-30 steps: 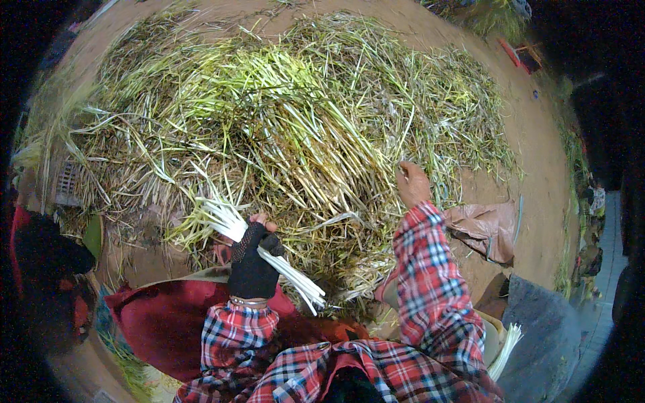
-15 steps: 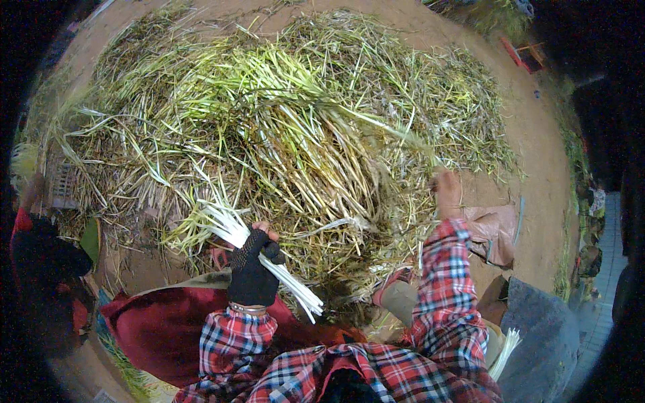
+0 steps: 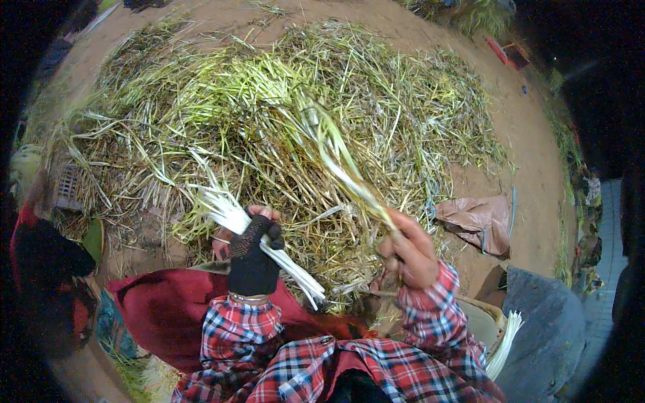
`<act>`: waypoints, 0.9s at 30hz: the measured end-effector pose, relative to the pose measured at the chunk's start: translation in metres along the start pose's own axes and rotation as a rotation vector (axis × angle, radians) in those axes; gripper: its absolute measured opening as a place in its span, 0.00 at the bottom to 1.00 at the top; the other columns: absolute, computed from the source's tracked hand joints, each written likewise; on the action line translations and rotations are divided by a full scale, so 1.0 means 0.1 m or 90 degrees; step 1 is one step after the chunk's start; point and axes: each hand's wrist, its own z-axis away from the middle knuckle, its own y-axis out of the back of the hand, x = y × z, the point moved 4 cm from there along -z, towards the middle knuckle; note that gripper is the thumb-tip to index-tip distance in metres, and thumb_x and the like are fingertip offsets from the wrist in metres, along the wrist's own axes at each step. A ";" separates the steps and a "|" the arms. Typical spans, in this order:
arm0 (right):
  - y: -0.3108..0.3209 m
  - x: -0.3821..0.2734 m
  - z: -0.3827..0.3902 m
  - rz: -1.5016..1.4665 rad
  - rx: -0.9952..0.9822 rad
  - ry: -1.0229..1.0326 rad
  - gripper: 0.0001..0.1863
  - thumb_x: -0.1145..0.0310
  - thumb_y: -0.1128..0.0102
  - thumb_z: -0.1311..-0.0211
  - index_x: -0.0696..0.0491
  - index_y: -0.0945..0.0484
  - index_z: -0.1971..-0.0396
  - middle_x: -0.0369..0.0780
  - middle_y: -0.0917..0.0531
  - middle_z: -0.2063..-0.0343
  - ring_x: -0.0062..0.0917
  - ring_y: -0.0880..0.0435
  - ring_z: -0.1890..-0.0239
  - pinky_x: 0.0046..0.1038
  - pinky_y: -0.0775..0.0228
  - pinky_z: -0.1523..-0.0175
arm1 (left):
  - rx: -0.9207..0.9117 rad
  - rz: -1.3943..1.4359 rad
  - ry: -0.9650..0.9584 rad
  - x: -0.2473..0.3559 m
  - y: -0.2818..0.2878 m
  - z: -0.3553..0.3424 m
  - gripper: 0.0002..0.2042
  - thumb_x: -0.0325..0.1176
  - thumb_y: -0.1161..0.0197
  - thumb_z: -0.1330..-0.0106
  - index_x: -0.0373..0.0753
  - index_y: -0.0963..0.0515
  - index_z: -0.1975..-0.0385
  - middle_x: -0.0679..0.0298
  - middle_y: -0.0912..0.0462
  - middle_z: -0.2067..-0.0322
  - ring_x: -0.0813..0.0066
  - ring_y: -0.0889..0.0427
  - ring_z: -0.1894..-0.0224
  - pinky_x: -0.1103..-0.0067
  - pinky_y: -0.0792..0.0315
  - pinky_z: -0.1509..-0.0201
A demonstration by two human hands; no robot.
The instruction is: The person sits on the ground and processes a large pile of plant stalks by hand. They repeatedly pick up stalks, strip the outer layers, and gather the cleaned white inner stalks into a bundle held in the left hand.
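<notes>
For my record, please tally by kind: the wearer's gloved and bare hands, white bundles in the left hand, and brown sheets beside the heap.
Gloved left hand: 1
Bare right hand: 1
White stalk bundle: 1
Brown sheet: 1
Total: 4

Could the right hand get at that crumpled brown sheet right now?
Probably yes: the crumpled brown sheet lies near the right hand with nothing standing between them, though that hand is gripping long stalks.
</notes>
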 end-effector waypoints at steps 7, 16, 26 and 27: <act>-0.19 0.63 -0.02 0.029 0.078 -0.192 0.20 0.65 0.61 0.39 0.47 0.44 0.45 0.30 0.31 0.85 0.11 0.37 0.84 0.12 0.46 0.80 | 0.065 -0.098 -0.131 0.33 -0.04 0.15 0.05 0.25 0.45 0.46 0.38 0.32 0.72 0.61 0.26 0.75 0.81 0.29 0.78 0.89 0.35 0.83; -0.49 0.80 -0.05 0.043 -0.048 -0.099 0.19 0.70 0.60 0.39 0.46 0.41 0.47 0.31 0.29 0.74 0.10 0.32 0.79 0.12 0.40 0.76 | 0.056 -0.189 -0.080 0.08 0.05 0.10 0.05 0.26 0.40 0.51 0.37 0.30 0.77 0.62 0.25 0.77 0.74 0.24 0.73 0.81 0.28 0.78; -0.64 0.66 -0.38 0.526 0.035 0.205 0.17 0.66 0.51 0.46 0.55 0.33 0.56 0.47 0.27 0.66 0.35 0.26 0.67 0.29 0.34 0.61 | -0.013 -0.284 -0.042 -0.34 0.22 0.03 0.09 0.27 0.40 0.52 0.39 0.33 0.73 0.65 0.27 0.79 0.77 0.27 0.78 0.83 0.31 0.75; -0.67 0.62 -0.47 0.501 0.089 0.226 0.13 0.70 0.49 0.48 0.57 0.31 0.62 0.44 0.27 0.71 0.30 0.27 0.68 0.27 0.35 0.62 | -0.029 -0.368 -0.084 -0.34 0.21 -0.01 0.09 0.26 0.40 0.52 0.38 0.33 0.73 0.64 0.27 0.78 0.76 0.27 0.77 0.83 0.31 0.75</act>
